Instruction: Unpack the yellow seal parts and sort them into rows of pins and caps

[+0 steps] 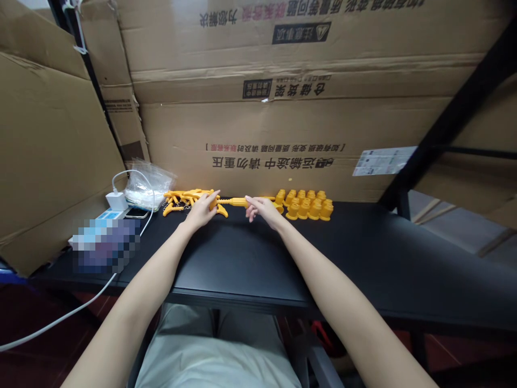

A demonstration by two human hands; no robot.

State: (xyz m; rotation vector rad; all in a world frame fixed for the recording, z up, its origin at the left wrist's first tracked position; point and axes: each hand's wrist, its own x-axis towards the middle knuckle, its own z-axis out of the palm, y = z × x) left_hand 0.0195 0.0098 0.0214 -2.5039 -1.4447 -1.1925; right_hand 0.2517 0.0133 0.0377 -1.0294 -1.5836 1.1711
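Note:
Both my arms reach to the back of a black table (363,253). My left hand (203,208) rests on a heap of curved yellow plastic pieces (183,199), fingers curled around one of them. My right hand (260,207) pinches the end of a long yellow rod-like piece (236,201) that runs between my two hands. Just right of my right hand stands a cluster of several small yellow cup-shaped parts (307,203), upright in rows.
Cardboard boxes (283,108) wall the table at the back and left. At the left lie a clear plastic bag (145,186), a white charger (116,201) with cable, a phone (136,214) and a blurred object. A black frame bar (452,113) slants at the right.

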